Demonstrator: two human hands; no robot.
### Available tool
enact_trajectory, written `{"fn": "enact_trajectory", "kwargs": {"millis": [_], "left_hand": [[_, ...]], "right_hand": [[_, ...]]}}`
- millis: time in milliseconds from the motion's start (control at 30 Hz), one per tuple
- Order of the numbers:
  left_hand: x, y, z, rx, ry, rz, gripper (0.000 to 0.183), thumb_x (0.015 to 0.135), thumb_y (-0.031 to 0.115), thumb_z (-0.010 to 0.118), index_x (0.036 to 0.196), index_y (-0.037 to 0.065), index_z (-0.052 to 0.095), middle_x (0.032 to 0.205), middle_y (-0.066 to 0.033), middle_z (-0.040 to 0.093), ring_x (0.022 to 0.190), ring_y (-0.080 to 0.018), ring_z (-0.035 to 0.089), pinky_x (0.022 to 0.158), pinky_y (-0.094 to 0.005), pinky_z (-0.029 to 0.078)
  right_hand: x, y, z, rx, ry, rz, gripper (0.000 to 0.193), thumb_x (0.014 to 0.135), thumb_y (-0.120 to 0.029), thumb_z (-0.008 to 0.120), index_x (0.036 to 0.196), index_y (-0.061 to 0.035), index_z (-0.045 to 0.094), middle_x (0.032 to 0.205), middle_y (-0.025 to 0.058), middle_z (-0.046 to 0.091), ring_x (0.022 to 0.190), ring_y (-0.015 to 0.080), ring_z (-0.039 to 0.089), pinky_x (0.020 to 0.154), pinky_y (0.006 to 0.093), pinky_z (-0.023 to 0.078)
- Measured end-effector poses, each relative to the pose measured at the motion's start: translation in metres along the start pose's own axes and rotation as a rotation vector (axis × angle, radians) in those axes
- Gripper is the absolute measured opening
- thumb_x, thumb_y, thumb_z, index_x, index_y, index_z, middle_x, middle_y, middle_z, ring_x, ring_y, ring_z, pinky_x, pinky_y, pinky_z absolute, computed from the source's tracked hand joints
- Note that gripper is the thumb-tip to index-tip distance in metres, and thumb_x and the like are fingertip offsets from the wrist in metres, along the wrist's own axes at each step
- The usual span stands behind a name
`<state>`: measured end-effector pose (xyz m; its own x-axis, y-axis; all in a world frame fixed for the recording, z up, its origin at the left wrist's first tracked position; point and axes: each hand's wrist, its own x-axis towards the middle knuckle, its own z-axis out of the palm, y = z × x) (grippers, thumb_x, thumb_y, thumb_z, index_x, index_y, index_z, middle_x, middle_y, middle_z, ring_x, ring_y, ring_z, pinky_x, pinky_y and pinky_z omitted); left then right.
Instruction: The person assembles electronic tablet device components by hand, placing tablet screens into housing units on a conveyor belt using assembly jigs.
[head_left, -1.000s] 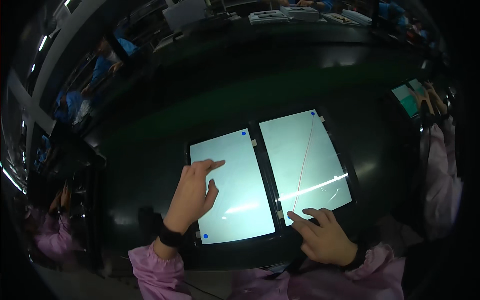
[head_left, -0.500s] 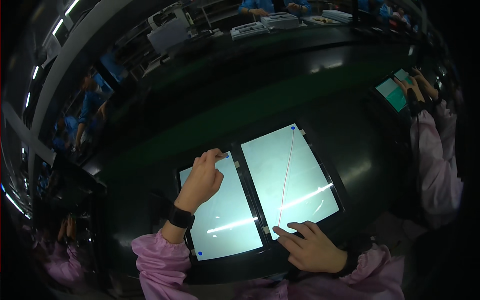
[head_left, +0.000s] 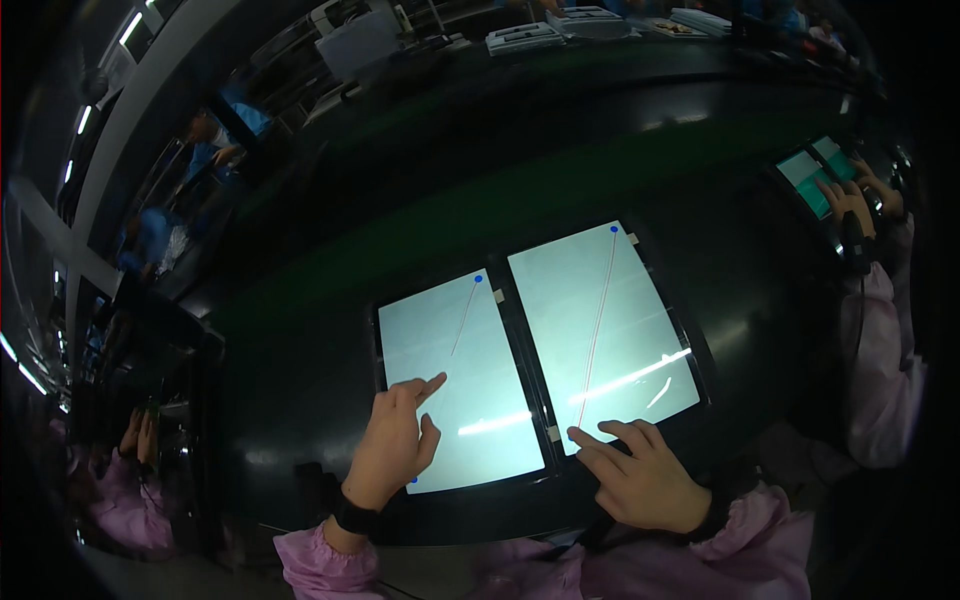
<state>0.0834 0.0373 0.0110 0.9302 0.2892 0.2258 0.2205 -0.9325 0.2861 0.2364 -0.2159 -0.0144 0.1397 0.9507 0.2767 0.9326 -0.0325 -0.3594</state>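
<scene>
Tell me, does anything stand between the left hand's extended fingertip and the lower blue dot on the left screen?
No other object shows between them. In this view, though, the thumb of the left hand crosses the straight path over the left screen, and the hand partly covers the lower blue dot.

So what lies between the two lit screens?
In the head view, dark frame edges and two small pale tabs lie between left screen and right screen.
</scene>
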Motion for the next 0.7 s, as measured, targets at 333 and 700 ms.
{"fn": "enact_trajectory", "kwargs": {"millis": [333, 700], "left_hand": [[-0.076, 0.024, -0.010, -0.015, 0.037, -0.115, 0.046, 0.072, -0.008, 0.053, 0.117, -0.002, 0.049, 0.104, -0.0126, 0.057, 0.086, -0.0293, 0.053, 0.079, -0.0366, 0.040], [-0.112, 0.032, -0.013, -0.010, 0.034, -0.227, 0.056, 0.070, -0.006, 0.054, 0.124, 0.007, 0.055, 0.100, -0.0119, 0.052, 0.092, -0.0269, 0.053, 0.082, -0.0368, 0.040]], "right_hand": [[0.005, -0.004, -0.002, 0.019, -0.025, 0.029, 0.040, 0.065, -0.004, 0.057, 0.105, -0.0006, 0.055, 0.130, 0.0079, 0.052, 0.109, 0.0318, 0.045, 0.089, 0.0455, 0.037], [0.005, -0.005, -0.002, -0.033, -0.058, 0.004, 0.041, 0.066, -0.007, 0.061, 0.106, 0.0001, 0.054, 0.131, 0.0106, 0.051, 0.111, 0.0312, 0.045, 0.090, 0.0448, 0.037]]}}
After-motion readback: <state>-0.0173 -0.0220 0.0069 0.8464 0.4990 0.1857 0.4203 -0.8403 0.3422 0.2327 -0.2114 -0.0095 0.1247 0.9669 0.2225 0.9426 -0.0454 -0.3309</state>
